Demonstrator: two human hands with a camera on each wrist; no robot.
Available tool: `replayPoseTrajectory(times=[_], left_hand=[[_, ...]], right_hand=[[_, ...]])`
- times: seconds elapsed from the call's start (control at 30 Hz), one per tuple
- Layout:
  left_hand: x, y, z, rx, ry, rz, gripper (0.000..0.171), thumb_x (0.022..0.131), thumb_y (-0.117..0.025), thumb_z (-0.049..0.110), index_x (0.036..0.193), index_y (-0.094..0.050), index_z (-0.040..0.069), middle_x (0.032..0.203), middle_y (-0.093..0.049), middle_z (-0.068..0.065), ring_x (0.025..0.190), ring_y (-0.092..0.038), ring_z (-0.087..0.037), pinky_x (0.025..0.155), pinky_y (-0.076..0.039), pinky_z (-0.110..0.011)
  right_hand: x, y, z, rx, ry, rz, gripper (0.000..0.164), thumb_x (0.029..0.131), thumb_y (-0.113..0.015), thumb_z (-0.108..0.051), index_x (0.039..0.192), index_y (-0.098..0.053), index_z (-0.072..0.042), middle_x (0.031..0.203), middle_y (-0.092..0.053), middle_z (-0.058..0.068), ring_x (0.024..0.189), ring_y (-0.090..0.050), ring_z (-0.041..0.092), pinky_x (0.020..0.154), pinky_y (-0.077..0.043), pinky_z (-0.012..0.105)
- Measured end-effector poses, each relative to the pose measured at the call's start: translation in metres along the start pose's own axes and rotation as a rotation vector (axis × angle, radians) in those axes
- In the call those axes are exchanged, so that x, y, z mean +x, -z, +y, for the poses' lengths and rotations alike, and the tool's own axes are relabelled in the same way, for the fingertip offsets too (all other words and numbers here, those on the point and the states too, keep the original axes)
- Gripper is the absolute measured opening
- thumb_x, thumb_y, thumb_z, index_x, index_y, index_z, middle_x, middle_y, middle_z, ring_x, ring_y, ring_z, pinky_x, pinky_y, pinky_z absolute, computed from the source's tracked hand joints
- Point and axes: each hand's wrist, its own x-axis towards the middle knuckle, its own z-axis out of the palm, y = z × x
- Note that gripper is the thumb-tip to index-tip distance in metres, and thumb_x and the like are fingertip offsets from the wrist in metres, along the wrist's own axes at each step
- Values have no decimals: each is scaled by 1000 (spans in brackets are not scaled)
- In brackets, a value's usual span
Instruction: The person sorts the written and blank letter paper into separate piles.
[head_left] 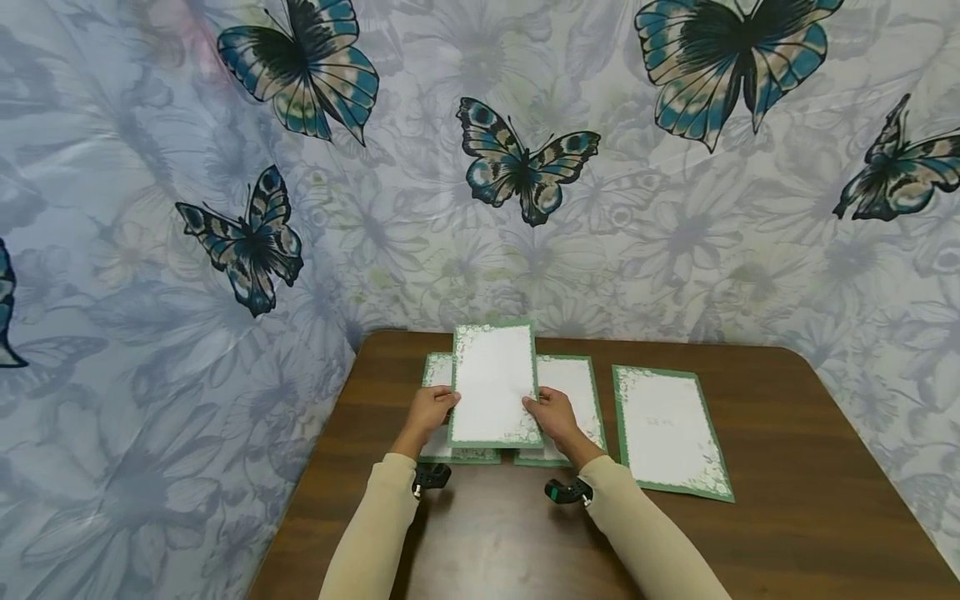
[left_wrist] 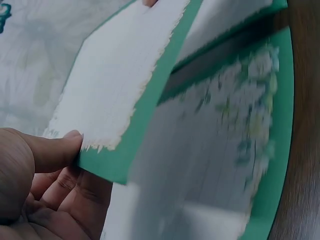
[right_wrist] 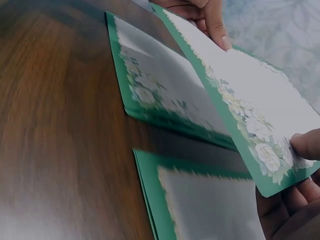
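Green-edged white floral card [head_left: 493, 383]

Held card [head_left: 493, 385] above two table cards [head_left: 572, 392], a third card [head_left: 670, 432] lying right

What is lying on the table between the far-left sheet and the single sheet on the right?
One more green-bordered sheet lies between the far-left sheet and the right sheet; the head view shows it, partly covered by the lifted sheet.

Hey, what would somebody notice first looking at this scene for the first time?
Probably the big blue butterflies printed on the backdrop behind the table. Next, the green-bordered floral sheet held up over the brown table, the left hand and right hand each pinching a lower edge. Another such sheet lies flat to the right.
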Motion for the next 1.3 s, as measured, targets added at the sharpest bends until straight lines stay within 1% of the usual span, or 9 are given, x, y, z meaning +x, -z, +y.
replayPoseTrajectory(times=[0.27, 0.37, 0.4, 0.47, 0.53, 0.73, 0.87, 0.97, 1.3], left_hand=[[-6, 22, -10, 77, -26, 63, 47, 96, -65, 31, 129, -62, -2, 124, -65, -22, 117, -61, -36, 86, -53, -42], [-6, 27, -14, 96, 24, 79, 43, 98, -62, 26, 132, -60, -1, 129, -63, -22, 122, -58, -38, 91, -52, -46], [-6, 28, -15, 113, 26, 88, 43, 99, -61, 25, 132, -60, -2, 129, -63, -22, 122, -58, -39, 91, -52, -47], [-6, 32, -17, 131, 35, 98, 42, 99, -60, 22, 133, -59, -3, 129, -63, -23, 122, -58, -40, 95, -51, -49], [-7, 35, -18, 142, 42, 109, 42, 99, -60, 21, 132, -58, -4, 128, -63, -24, 122, -58, -40, 98, -50, -50], [-11, 43, -20, 174, 74, 139, 39, 98, -62, 22, 129, -62, -2, 127, -64, -23, 120, -59, -40, 98, -49, -51], [-13, 47, -21, 188, 78, 160, 37, 97, -63, 21, 126, -64, -2, 124, -66, -23, 117, -61, -39, 96, -50, -51], [-13, 50, -22, 195, 85, 181, 36, 95, -65, 21, 124, -66, 0, 119, -68, -21, 113, -63, -39, 93, -51, -50], [-8, 47, -25, 296, 48, 255, 29, 93, -68, 20, 115, -71, 1, 103, -71, -16, 95, -66, -30, 81, -54, -45]], right_hand=[[1, -27, -2, -75, 6, -6, 59, 96, -63, -21, 143, -44, 8, 141, -50, 31, 118, -59, 39, 97, -50, 49], [2, -35, -1, -140, 31, -20, 36, 96, -63, -20, 117, -61, 9, 92, -67, 22, 77, -61, 31, 72, -51, 38], [3, -38, -1, -158, 37, -28, 28, 95, -64, -21, 103, -62, 6, 75, -61, 15, 64, -54, 26, 64, -48, 35], [5, -42, -1, -195, 42, -40, 24, 95, -64, -21, 85, -56, -1, 60, -43, 2, 51, -41, 16, 53, -43, 29], [5, -45, -1, -214, 33, -55, 25, 95, -65, -22, 82, -52, -4, 59, -37, -4, 46, -34, 11, 47, -41, 25], [4, -50, -4, -256, 9, -101, 32, 96, -63, -23, 116, -63, 2, 71, -59, 7, 48, -48, 11, 45, -46, 25], [4, -53, -5, -293, 22, -137, 21, 98, -62, -22, 94, -64, -2, 62, -60, 7, 48, -57, 13, 44, -44, 25], [4, -55, -5, -311, 38, -141, 26, 97, -62, -21, 76, -57, -8, 53, -58, 6, 45, -59, 14, 42, -41, 25], [8, -60, -3, -376, 51, -108, 44, 96, -63, -23, 58, -43, -17, 43, -48, -2, 40, -57, 11, 41, -37, 25]])
